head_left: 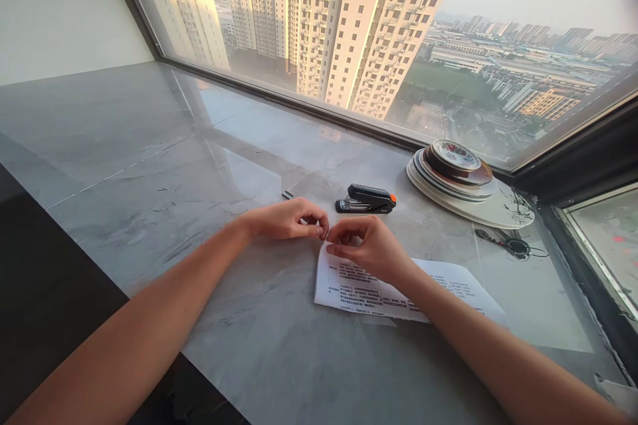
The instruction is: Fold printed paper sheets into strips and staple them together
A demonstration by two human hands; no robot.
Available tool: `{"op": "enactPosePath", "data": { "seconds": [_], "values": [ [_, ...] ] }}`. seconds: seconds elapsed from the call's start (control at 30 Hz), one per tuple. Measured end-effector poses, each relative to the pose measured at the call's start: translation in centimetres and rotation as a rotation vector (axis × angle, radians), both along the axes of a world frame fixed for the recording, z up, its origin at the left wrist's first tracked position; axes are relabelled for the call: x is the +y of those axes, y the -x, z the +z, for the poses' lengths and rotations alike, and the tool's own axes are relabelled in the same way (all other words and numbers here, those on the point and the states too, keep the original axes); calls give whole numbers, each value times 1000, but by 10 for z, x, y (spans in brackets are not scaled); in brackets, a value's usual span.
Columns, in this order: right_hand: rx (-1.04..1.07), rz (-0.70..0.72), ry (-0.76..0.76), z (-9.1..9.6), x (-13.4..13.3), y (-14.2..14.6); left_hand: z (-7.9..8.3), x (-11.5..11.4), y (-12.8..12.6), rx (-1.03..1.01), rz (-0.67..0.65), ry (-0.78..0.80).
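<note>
Printed paper sheets (349,292) lie on the grey tabletop, their upper left corner raised a little. My right hand (371,245) is closed in a pinch on that corner, its forearm crossing over the print. Close beside it, almost touching, my left hand (292,220) has its thumb and forefinger pressed together at the corner's edge. Whatever those left fingertips hold is too small to make out. Just behind my hands rests a black stapler (366,199) with an orange end. A short strip of staples (288,195) sits past my left hand.
A stack of plates (451,175) stands at the right by the window, on a large oval plate (513,209). In front of it is a dark coiled cord with a round piece (518,247). The window frame (279,99) borders the grey tabletop (239,338) at the back.
</note>
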State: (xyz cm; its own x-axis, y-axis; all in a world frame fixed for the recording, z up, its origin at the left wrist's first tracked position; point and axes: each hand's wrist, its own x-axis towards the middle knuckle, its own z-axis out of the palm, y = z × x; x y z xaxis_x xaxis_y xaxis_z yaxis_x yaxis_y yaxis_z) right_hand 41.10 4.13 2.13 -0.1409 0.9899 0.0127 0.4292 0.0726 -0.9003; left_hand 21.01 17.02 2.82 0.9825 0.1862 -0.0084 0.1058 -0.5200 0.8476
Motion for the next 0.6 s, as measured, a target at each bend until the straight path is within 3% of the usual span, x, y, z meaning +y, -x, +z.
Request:
{"op": "enactPosePath", "data": {
  "seconds": [0.1,0.3,0.47,0.6],
  "values": [
    [11,38,11,0,1,-2,-2,-1,0,22,17,-53],
    [16,59,-26,4,1,-5,-1,-5,-3,-25,-102,-66],
    [-59,105,-210,9,-1,-4,0,-4,-2,8,-129,20],
    [-148,203,-450,3,-1,-10,-1,-3,-1,-27,-103,84]
  ]
}}
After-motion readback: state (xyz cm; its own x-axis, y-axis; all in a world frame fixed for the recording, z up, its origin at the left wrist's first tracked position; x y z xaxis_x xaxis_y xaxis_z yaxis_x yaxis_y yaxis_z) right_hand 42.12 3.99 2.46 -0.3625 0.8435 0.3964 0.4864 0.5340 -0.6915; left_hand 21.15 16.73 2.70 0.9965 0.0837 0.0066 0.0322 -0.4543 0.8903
